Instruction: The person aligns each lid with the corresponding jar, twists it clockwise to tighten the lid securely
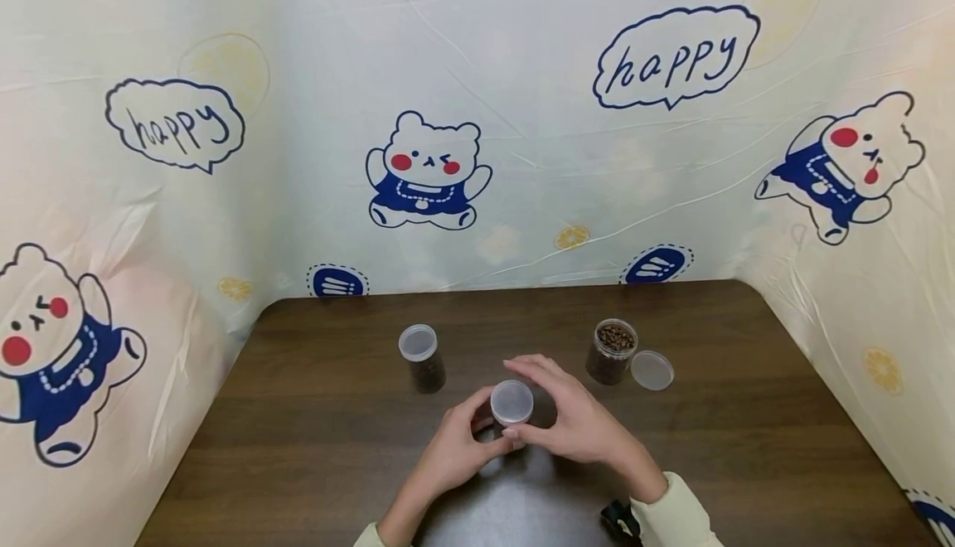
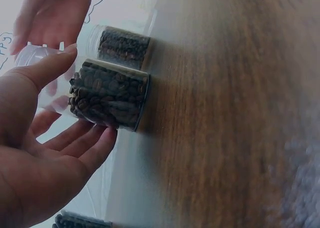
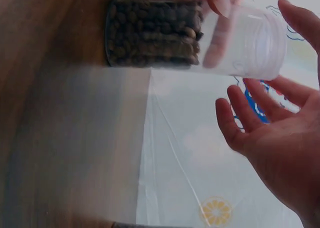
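Note:
A clear jar (image 1: pixel 512 404) partly filled with coffee beans stands upright in the middle of the table, a translucent lid on its top. My left hand (image 1: pixel 457 449) grips it from the left, thumb on the near side and fingers curled around the wall. In the left wrist view the beans (image 2: pixel 107 95) show through the jar's lower part. My right hand (image 1: pixel 580 421) is spread beside the lid, its thumb near the rim. The right wrist view shows the right fingers (image 3: pixel 240 113) loosely bent next to the lid (image 3: pixel 267 45), the thumb apart from it.
Behind and to the left stands another lidded jar (image 1: pixel 423 360) with dark contents. At the back right an uncovered jar (image 1: pixel 612 354) of coffee beans has a loose lid (image 1: pixel 652 370) lying beside it. A printed cloth (image 1: pixel 522 58) surrounds the brown wooden table (image 1: pixel 298 447).

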`<state>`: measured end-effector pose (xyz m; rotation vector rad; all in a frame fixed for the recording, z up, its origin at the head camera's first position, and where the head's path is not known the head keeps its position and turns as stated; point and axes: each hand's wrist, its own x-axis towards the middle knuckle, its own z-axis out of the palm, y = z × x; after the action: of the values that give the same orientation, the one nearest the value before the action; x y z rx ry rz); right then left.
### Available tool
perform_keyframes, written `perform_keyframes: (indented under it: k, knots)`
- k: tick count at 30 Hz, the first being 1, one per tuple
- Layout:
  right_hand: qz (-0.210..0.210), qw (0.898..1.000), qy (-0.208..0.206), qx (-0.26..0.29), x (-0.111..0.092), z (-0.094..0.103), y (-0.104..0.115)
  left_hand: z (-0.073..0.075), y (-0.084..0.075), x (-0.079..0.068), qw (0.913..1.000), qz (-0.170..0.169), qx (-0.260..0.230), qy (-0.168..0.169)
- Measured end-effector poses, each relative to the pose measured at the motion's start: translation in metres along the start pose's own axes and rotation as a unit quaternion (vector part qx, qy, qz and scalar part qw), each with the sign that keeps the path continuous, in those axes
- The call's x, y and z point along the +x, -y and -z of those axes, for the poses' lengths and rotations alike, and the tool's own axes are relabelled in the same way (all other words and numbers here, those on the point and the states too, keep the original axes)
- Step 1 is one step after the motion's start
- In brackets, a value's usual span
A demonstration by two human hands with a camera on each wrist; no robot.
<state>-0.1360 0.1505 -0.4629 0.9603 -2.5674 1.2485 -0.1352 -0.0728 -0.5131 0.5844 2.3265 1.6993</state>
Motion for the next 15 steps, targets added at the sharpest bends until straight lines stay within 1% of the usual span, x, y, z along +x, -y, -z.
perform_keyframes:
  k: [3, 8, 11, 15]
  knots:
    - [0.017, 1.0, 0.014, 0.003, 0.0002, 0.004, -0.0008, 0.0, 0.0, -0.0001, 1.0, 0.004, 0.0, -0.002]
    - [0.02, 1.0, 0.022, 0.01, 0.0008, 0.0033, -0.0016, 0.0, 0.0002, -0.0013, 0.9999, 0.008, 0.006, -0.004]
    - [0.008, 1.0, 0.013, 0.02, 0.0017, -0.0002, -0.0011, -0.0001, -0.0005, -0.0014, 0.9999, 0.011, 0.001, 0.0]
    - [-0.021, 0.999, 0.002, 0.025, 0.0025, -0.0049, -0.0003, -0.0005, -0.0018, -0.0011, 0.9999, 0.011, -0.008, 0.008]
